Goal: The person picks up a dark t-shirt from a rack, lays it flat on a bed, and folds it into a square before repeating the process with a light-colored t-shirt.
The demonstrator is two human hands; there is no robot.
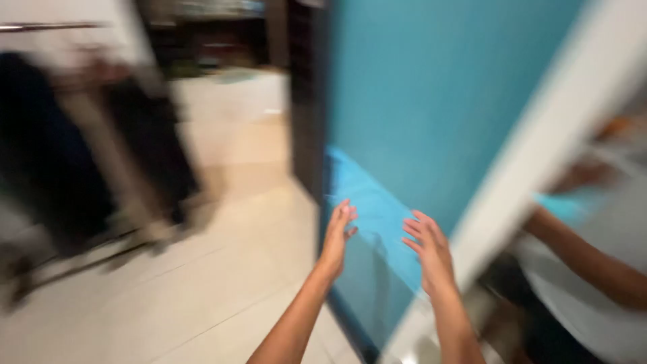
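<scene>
The view is heavily blurred by motion. A light blue cloth is spread out in front of a tall teal panel. My left hand grips the cloth's lower left edge, fingers pointing up. My right hand holds its lower right part, fingers spread over the fabric. The cloth's upper corner reaches up and left, away from both hands.
A white frame runs diagonally along the panel's right side. Right of it, a person in a white shirt extends an arm with something light blue. Dark hanging garments on a rack stand at left over a pale tiled floor.
</scene>
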